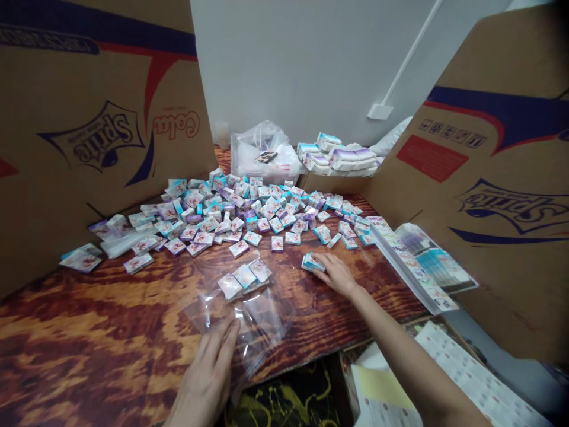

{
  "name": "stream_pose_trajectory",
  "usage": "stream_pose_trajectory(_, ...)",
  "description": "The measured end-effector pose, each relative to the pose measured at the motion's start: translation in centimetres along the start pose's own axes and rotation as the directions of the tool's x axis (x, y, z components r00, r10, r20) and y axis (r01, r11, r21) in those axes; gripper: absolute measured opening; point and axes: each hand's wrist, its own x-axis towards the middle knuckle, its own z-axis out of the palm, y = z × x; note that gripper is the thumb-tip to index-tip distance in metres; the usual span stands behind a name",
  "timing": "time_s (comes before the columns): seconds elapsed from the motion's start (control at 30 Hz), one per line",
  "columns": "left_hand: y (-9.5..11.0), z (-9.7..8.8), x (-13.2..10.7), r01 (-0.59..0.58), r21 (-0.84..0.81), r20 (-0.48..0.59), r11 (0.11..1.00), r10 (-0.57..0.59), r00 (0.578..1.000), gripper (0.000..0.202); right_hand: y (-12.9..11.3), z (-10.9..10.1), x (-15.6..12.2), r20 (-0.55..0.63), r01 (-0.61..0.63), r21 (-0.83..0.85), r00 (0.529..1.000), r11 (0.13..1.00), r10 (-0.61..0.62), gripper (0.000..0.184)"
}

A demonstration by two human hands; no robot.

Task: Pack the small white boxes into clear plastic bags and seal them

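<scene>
A clear plastic bag (262, 323) lies near the front of the wooden table, with several small white-and-blue printed boxes (244, 277) inside its far end. My left hand (211, 359) is at the bag's near side, its fingers together and closed on the plastic; the thumb is partly hidden. To the right, my right hand (335, 273) grips a short stack of small blue-and-white boxes (312, 262) just at the table top. Beyond both hands spreads a big loose heap of similar small boxes (267, 209), some with purple sides.
Large cardboard cartons stand at left (111, 118) and right (502, 178). At the back are a stack of clear plastic bags (264, 154) and wrapped bundles of boxes (351, 159). Printed sheets (411, 267) lie at the table's right edge, with more papers (382, 391) below.
</scene>
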Motion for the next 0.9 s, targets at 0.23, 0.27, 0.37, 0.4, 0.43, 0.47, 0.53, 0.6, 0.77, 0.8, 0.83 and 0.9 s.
stream_pose_trajectory(0.23, 0.1, -0.2, 0.2, 0.001, -0.009, -0.025, 1.0, -0.001, 1.0, 0.068, 0.4, 0.3, 0.4, -0.09, 0.044, 0.112, 0.995, 0.993, -0.034, 0.035)
stream_pose_trajectory(0.27, 0.1, -0.2, 0.2, -0.004, -0.005, -0.034, 1.0, 0.004, 0.999, 0.068, 0.4, 0.5, 0.4, -0.076, 0.057, 0.104, 0.996, 0.993, -0.049, 0.035)
stream_pose_trajectory(0.37, 0.0, -0.3, 0.1, -0.011, -0.002, -0.056, 1.0, 0.011, 0.998, 0.067, 0.7, 1.2, 0.0, -0.044, 0.089, 0.079, 0.995, 0.993, -0.086, 0.038)
stream_pose_trajectory(0.4, 0.0, -0.3, 0.0, -0.016, -0.005, -0.065, 1.0, 0.016, 0.998, 0.065, 0.9, 1.4, -0.2, -0.049, 0.094, 0.082, 0.995, 0.992, -0.09, 0.039)
stream_pose_trajectory(0.43, -0.1, -0.2, -0.2, -0.018, -0.006, -0.077, 1.0, 0.017, 0.997, 0.063, 1.0, 1.6, -0.4, -0.055, 0.098, 0.092, 0.994, 0.991, -0.093, 0.041)
stream_pose_trajectory(0.47, -0.2, -0.1, -0.4, -0.022, -0.003, -0.085, 1.0, 0.022, 0.996, 0.06, 1.1, 1.8, -0.7, -0.061, 0.103, 0.106, 0.993, 0.989, -0.097, 0.042)
stream_pose_trajectory(0.53, -0.3, 0.2, -0.8, -0.019, 0.021, -0.088, 1.0, 0.02, 0.996, 0.053, 1.3, 2.2, -1.1, -0.062, 0.114, 0.138, 0.992, 0.984, -0.107, 0.043)
stream_pose_trajectory(0.6, -0.3, 0.4, -1.2, -0.004, 0.055, -0.079, 0.998, 0.009, 0.997, 0.048, 1.5, 2.7, -1.3, -0.06, 0.117, 0.157, 0.992, 0.981, -0.109, 0.043)
stream_pose_trajectory(0.77, 0.4, 0.3, -1.2, 0.014, 0.061, -0.065, 0.998, -0.01, 0.998, 0.057, 0.7, 3.0, -1.2, -0.139, 0.07, 0.137, 0.989, 0.988, -0.05, 0.044)
stream_pose_trajectory(0.8, 0.6, 0.2, -1.1, 0.021, 0.056, -0.06, 0.998, -0.018, 0.998, 0.06, -0.1, 2.5, -1.3, -0.173, 0.05, 0.141, 0.985, 0.989, -0.025, 0.045)
stream_pose_trajectory(0.83, 0.7, 0.1, -1.0, 0.032, 0.051, -0.049, 0.998, -0.03, 0.998, 0.063, -1.3, 1.8, -1.6, -0.202, 0.029, 0.151, 0.979, 0.988, 0.002, 0.047)
stream_pose_trajectory(0.9, 1.0, -0.1, -0.9, 0.065, 0.044, -0.027, 0.997, -0.064, 0.998, 0.067, -4.5, 0.0, -2.8, -0.227, 0.004, 0.194, 0.973, 0.981, 0.04, 0.051)
